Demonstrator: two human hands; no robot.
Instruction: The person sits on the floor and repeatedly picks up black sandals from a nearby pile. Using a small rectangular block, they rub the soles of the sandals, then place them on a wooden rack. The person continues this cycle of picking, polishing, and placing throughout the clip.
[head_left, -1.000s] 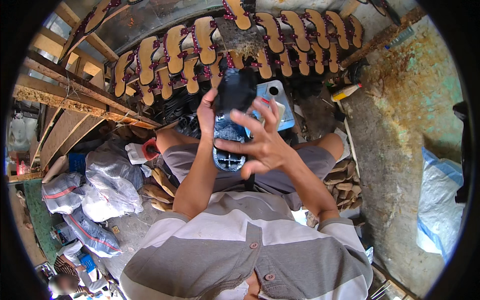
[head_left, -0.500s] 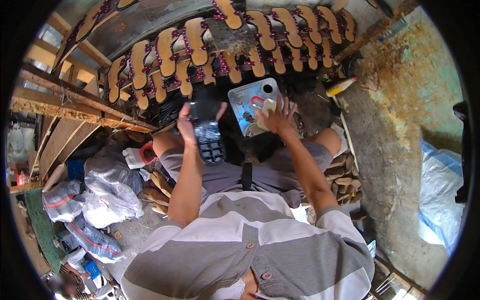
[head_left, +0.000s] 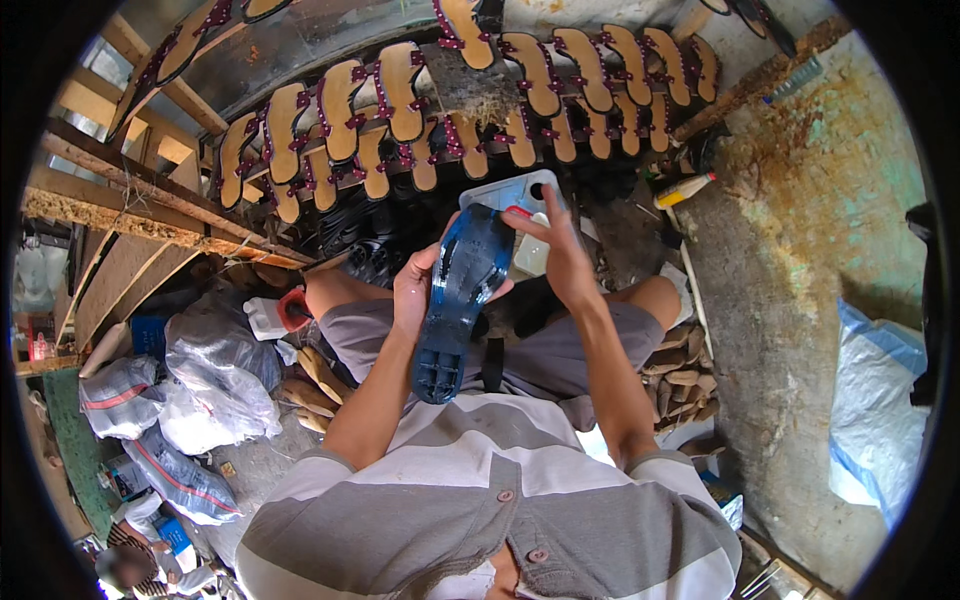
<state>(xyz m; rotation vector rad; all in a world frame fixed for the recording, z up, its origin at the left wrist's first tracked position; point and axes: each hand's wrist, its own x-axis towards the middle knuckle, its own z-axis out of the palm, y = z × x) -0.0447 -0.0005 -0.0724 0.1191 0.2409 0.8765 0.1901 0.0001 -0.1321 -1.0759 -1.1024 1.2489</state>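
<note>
My left hand [head_left: 415,285] grips a black shoe sole [head_left: 462,270], its fingers wrapped around the underside and its thumb along the left edge. The sole is tilted, with its wider end away from me and a gridded heel end toward my lap. Its surface looks wet and shiny. My right hand [head_left: 568,260] is at the sole's upper right edge, fingers stretched apart, with one finger reaching to the rim; whether it touches cannot be made out. Behind the sole stands a pale blue tray [head_left: 482,192], partly hidden, with a whitish block [head_left: 532,258] at its right side.
Rows of tan sandals [head_left: 340,105] with dotted dark red straps hang on a rack ahead. A yellow bottle [head_left: 686,190] lies to the right. Plastic sacks [head_left: 215,370] and a white and red container [head_left: 275,316] are on the left. Brown shoe lasts [head_left: 680,375] are piled right.
My left hand has brought the sole closer and to the right, tilting it. My right hand has moved from over the tray to the sole's upper edge.
</note>
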